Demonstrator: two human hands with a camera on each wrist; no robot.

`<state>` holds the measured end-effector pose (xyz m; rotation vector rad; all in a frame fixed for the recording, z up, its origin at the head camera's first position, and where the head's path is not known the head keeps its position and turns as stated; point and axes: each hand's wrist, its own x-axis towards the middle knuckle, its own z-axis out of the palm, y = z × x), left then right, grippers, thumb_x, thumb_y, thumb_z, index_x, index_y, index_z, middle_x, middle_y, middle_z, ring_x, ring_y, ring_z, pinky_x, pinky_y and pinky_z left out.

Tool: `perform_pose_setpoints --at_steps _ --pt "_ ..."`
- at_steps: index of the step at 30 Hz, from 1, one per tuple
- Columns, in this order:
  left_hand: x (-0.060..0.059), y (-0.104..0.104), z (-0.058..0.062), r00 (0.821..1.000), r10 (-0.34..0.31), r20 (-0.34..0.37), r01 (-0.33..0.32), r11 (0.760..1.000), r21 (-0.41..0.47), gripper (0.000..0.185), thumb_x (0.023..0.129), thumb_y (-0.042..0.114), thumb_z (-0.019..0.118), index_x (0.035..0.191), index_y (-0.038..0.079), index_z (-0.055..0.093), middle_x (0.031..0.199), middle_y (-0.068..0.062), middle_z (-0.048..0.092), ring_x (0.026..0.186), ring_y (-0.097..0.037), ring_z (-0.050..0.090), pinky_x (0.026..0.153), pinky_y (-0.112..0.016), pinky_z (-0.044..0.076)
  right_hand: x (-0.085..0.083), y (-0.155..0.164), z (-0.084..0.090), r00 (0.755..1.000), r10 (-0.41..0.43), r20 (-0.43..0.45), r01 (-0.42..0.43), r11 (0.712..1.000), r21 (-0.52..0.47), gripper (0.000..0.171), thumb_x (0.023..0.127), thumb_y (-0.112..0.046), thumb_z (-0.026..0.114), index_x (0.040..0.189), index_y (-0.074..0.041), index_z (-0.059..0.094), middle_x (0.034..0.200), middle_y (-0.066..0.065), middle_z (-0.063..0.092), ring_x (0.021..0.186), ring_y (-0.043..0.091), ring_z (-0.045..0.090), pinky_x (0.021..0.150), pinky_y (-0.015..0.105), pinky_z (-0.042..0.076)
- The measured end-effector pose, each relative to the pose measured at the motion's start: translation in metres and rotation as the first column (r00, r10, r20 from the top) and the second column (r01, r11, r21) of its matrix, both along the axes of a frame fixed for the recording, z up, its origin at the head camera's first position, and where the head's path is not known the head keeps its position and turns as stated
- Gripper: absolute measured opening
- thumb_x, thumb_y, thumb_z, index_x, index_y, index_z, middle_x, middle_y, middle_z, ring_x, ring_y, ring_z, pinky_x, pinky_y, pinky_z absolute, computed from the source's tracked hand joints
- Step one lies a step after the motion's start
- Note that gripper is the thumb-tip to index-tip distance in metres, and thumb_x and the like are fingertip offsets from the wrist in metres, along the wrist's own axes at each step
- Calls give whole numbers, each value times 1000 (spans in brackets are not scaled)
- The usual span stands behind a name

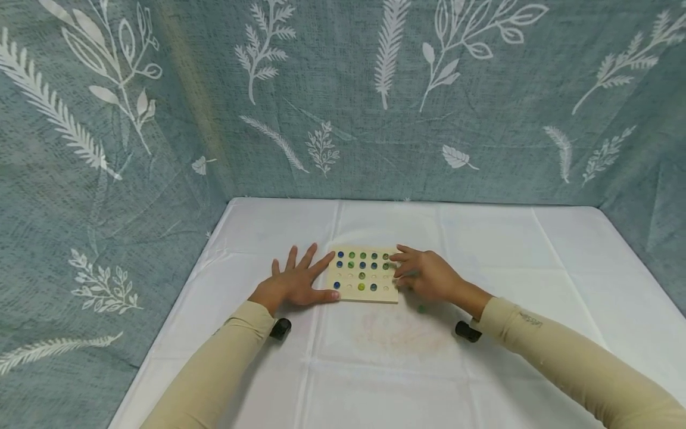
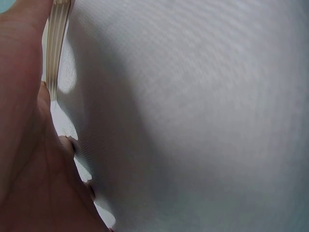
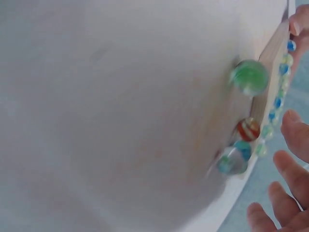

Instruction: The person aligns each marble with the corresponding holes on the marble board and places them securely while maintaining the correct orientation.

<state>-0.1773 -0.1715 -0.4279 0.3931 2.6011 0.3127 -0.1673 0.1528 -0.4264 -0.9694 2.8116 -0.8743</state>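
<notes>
Head view — wooden board (image 1: 364,277) holds marbles (image 1: 362,264); left hand (image 1: 296,282) flat, right hand (image 1: 426,275) relaxed.

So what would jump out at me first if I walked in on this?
Probably the wooden board dotted with blue and green marbles, lying on the white cloth mid-table. The left hand rests flat against its left edge; the right hand reaches over its right edge. Loose marbles lie on the cloth beside the board.

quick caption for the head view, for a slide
Left hand flat beside a wooden marble board; right hand at its right edge, on a white tablecloth.
</notes>
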Motion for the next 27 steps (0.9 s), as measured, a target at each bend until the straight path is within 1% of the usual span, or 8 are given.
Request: perform_pose_setpoints --at_steps 6,15,22,27 --pt "-1 0 2 1000 3 12 -3 1000 6 100 91 79 58 168 39 8 178 -8 -12 160 -47 -20 120 -80 -6 -1 12 1 1000 -28 10 28 999 16 12 88 -8 82 100 -7 84 140 17 68 147 41 49 113 58 47" --pt "-2 -2 1 1000 2 20 -3 1000 5 101 90 80 57 168 40 7 177 -7 -14 160 -46 -22 119 -80 -8 -2 29 1 997 -67 50 67 998 0 14 87 1 79 96 -8 84 139 17 69 148 43 47 114 61 45" --pt "-1 0 1 1000 1 18 -1 1000 -4 101 90 80 57 168 40 7 178 -6 -14 160 -46 -22 119 -80 -7 0 33 -2 993 -77 88 76 997 9 17 86 1 80 99 -8 84 142 16 67 150 42 45 114 61 45" --pt "1 1 2 1000 2 22 -2 1000 1 101 90 79 58 168 40 8 178 -7 -13 160 -46 -21 120 -80 -7 1 32 -5 993 -73 97 72 997 19 16 84 0 82 94 -12 85 142 16 67 150 42 44 116 62 42"
